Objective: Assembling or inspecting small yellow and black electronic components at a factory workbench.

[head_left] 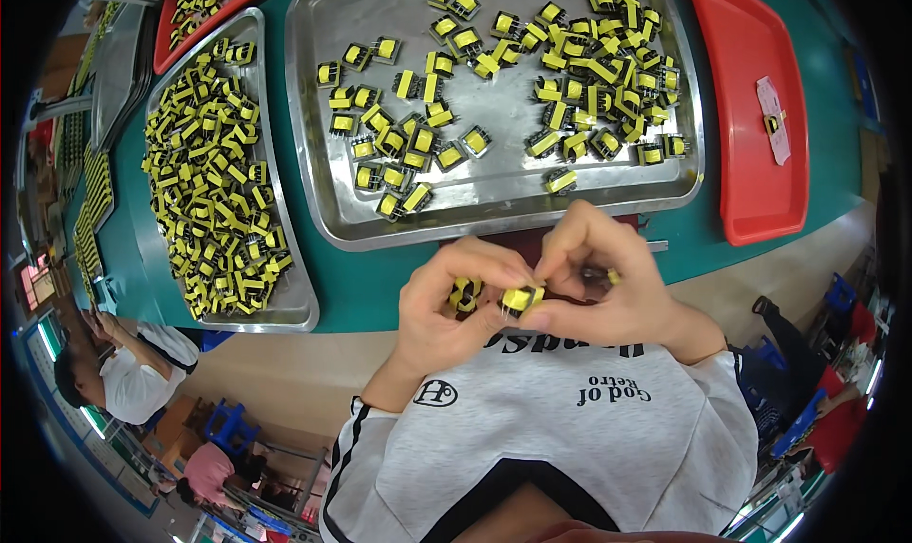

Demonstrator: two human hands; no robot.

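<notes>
Left hand (432,291), right hand (622,299) half-closed on component (520,300)

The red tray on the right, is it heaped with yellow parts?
No, the red tray shows just a pale slip and one small yellow part.

You were in a factory workshop, evidenced by the green bench (351,286), metal trays (480,111) of yellow-black components (214,182) and other workers (142,381).

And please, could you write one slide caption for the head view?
Bare left hand and right hand hold a small yellow-and-black component beside a rectangular silver metal tray of similar pieces.
</notes>
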